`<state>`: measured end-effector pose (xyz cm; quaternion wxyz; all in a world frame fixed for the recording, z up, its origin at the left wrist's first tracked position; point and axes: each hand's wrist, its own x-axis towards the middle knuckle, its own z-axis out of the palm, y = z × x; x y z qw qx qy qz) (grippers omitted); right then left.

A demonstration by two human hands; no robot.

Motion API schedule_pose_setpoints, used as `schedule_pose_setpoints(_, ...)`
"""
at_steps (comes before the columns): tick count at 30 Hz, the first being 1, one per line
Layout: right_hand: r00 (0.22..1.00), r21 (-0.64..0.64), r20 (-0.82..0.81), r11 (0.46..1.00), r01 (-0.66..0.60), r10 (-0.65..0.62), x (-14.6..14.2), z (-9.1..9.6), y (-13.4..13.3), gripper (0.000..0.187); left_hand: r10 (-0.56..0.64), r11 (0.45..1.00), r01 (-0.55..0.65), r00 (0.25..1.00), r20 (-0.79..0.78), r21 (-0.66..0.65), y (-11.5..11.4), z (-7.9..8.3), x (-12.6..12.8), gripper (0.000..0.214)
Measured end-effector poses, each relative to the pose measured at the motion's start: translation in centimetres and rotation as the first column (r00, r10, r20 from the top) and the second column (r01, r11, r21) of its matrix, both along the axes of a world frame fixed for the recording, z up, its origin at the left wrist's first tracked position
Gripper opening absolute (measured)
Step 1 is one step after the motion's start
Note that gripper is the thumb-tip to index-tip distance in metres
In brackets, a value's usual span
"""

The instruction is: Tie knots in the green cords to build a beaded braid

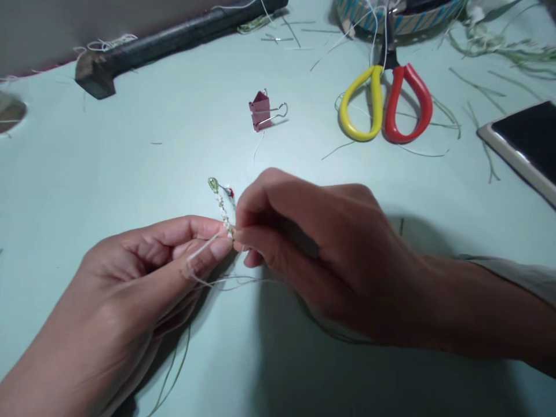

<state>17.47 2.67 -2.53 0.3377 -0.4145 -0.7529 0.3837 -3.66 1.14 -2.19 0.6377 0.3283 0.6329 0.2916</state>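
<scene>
A short knotted strand of white and green beads [222, 208] stands up between my two hands, topped by a green teardrop bead and a small red bead. My left hand [143, 278] pinches its lower end between thumb and forefinger, with white thread [204, 249] wound over the forefinger. My right hand [313, 255] meets it from the right, fingers closed in a pinch on the threads at the same spot. Loose thread ends [243, 282] trail on the table under both hands.
A pink binder clip [260, 110] lies behind the hands. Scissors with one yellow and one red handle [384, 101] lie at back right, by a striped round container [403, 20]. A phone [525, 142] is at the right edge. A dark bar [174, 40] crosses the back left. Thread scraps are scattered about.
</scene>
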Motion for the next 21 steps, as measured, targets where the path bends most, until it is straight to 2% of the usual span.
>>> schedule_pose_setpoints(3,0.984,-0.276,-0.165,0.961,0.020,-0.067,-0.1,0.1,-0.1,0.012,0.005,1.000,-0.005,1.000,0.010,0.002,0.7,0.3,0.3,0.033)
schedule_pose_setpoints(5,0.959,-0.374,-0.258,0.927,0.011,-0.116,-0.1,0.1,0.0,0.014,0.013,1.000,-0.013,1.000,0.011,0.001,1.0,0.5,0.1,0.033)
schedule_pose_setpoints(11,0.939,-0.373,-0.225,0.913,0.164,-0.261,0.1,0.2,0.7,0.016,-0.009,1.000,0.010,0.999,-0.046,0.025,0.5,0.7,0.2,0.031)
schedule_pose_setpoints(14,0.924,-0.422,-0.262,0.894,0.148,-0.277,0.0,0.2,1.0,0.015,-0.032,0.997,0.045,0.983,-0.179,0.069,0.2,0.8,0.6,0.033)
schedule_pose_setpoints(16,0.942,-0.410,-0.213,0.899,0.154,-0.259,0.0,0.2,0.9,0.014,-0.032,0.994,0.057,0.968,-0.249,0.095,0.1,0.7,0.5,0.034)
schedule_pose_setpoints(18,0.963,-0.368,-0.141,0.915,0.164,-0.230,0.1,0.2,0.8,0.014,-0.030,0.996,0.047,0.973,-0.229,0.072,0.2,0.6,0.3,0.033)
schedule_pose_setpoints(21,0.981,-0.317,-0.091,0.939,0.133,-0.169,0.2,0.0,0.5,0.013,-0.014,1.000,0.013,0.996,-0.085,-0.007,0.7,0.5,-0.2,0.031)
